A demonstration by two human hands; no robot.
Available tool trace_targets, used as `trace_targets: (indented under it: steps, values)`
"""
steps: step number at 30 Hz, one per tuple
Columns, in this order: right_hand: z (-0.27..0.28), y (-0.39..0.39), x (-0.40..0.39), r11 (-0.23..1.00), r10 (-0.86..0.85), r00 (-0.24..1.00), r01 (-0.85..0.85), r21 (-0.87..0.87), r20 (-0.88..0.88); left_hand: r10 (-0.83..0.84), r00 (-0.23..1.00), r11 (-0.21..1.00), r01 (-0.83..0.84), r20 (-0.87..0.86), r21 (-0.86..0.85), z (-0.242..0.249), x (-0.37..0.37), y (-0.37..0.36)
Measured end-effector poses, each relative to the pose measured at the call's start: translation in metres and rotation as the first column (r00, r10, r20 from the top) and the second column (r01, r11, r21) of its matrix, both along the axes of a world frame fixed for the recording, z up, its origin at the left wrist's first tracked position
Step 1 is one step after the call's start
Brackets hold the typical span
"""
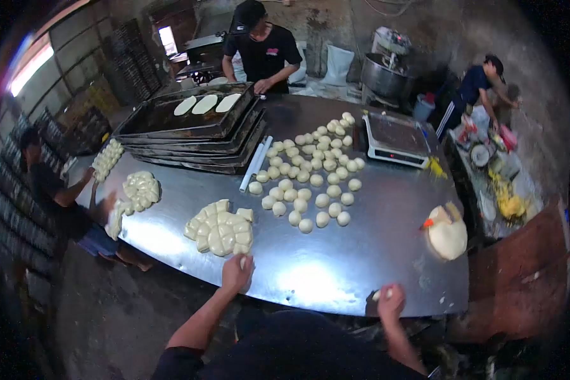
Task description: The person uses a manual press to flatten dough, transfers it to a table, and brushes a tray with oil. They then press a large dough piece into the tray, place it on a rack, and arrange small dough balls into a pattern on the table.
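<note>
Near the front edge of the steel table, my left hand [237, 273] is closed around a small piece of dough [243, 260], just below a cluster of cut dough pieces [216, 229]. Farther right along that edge, my right hand [392, 304] is curled over another dough piece [379, 295], which shows partly between the fingers. Many round dough balls [316, 168] lie spread over the middle of the table. A large dough lump [448, 237] sits at the right, with an orange-handled tool [427, 223] against it.
Stacked black trays [190, 136] stand at the back left, the top one bearing flat dough ovals [206, 104]. Beside them lie white rods [256, 164]. A scale [396, 140] is at the back right. Co-workers stand behind the table [264, 54], at left [52, 187] and far right [478, 88].
</note>
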State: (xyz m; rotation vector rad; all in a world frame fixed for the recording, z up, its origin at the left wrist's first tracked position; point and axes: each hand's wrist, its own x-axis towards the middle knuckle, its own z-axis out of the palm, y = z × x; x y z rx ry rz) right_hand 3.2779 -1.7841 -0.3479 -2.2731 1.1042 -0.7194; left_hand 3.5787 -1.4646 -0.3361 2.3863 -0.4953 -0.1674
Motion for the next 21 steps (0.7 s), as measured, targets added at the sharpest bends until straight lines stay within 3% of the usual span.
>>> trace_targets:
  steps: [1, 3, 5, 7, 8, 9, 11, 12, 14, 15, 16, 17, 19, 21]
  values:
    - [-0.029, 0.006, -0.008, 0.982, -0.106, 0.993, 0.112, 0.154, -0.049, -0.009, 0.996, 0.991, -0.003, 0.091, 0.133, -0.034, -0.017, 0.005]
    - [-0.045, 0.044, 0.018, 0.978, -0.047, 0.978, 0.004, -0.207, -0.203, -0.289, 0.915, 0.880, 0.139, 0.280, 0.455, -0.045, -0.068, -0.021]
    - [-0.048, 0.058, 0.076, 0.933, 0.178, 0.984, -0.174, -0.314, -0.019, -0.450, 0.800, 0.892, 0.425, 0.396, 0.153, -0.074, -0.077, -0.057]
    - [-0.066, 0.040, 0.129, 0.862, 0.303, 0.943, -0.332, -0.383, -0.136, -0.617, 0.631, 0.786, 0.519, 0.471, 0.334, -0.081, -0.045, -0.099]
    - [-0.076, 0.019, 0.143, 0.789, 0.303, 0.941, -0.338, -0.514, -0.154, -0.664, 0.649, 0.715, 0.404, 0.372, 0.571, -0.069, -0.017, -0.107]
    - [-0.074, -0.005, 0.144, 0.799, 0.286, 0.933, -0.358, -0.482, -0.219, -0.688, 0.674, 0.578, 0.283, 0.270, 0.766, -0.059, 0.004, -0.114]
    - [-0.057, -0.043, 0.118, 0.852, 0.185, 0.971, -0.237, -0.467, -0.154, -0.599, 0.712, 0.764, 0.373, 0.365, 0.527, -0.058, 0.035, -0.065]
    - [-0.062, -0.041, 0.096, 0.859, 0.175, 0.970, -0.233, -0.456, -0.166, -0.611, 0.711, 0.755, 0.389, 0.349, 0.528, -0.067, 0.021, -0.049]
    - [-0.077, -0.026, 0.065, 0.879, 0.091, 0.991, -0.127, -0.459, -0.099, -0.334, 0.791, 0.942, 0.259, 0.512, 0.215, -0.087, -0.012, -0.018]
    - [-0.076, -0.004, 0.062, 0.932, 0.189, 0.982, -0.174, -0.319, 0.017, -0.342, 0.840, 0.940, 0.297, 0.422, 0.170, -0.083, -0.035, -0.023]
    - [-0.078, 0.019, 0.070, 0.938, 0.299, 0.953, -0.284, -0.198, 0.052, -0.350, 0.800, 0.934, 0.335, 0.488, 0.120, -0.081, -0.049, -0.044]
    - [-0.086, 0.040, 0.086, 0.905, 0.359, 0.933, -0.338, -0.257, 0.036, -0.363, 0.768, 0.922, 0.380, 0.528, 0.081, -0.077, -0.067, -0.058]
    - [-0.071, 0.050, 0.138, 0.841, 0.445, 0.892, -0.448, -0.302, -0.083, -0.559, 0.757, 0.828, 0.487, 0.338, 0.277, -0.069, -0.046, -0.102]
    - [-0.066, 0.015, 0.170, 0.836, 0.405, 0.910, -0.409, -0.365, -0.092, -0.513, 0.786, 0.858, 0.462, 0.346, 0.223, -0.075, 0.005, -0.118]
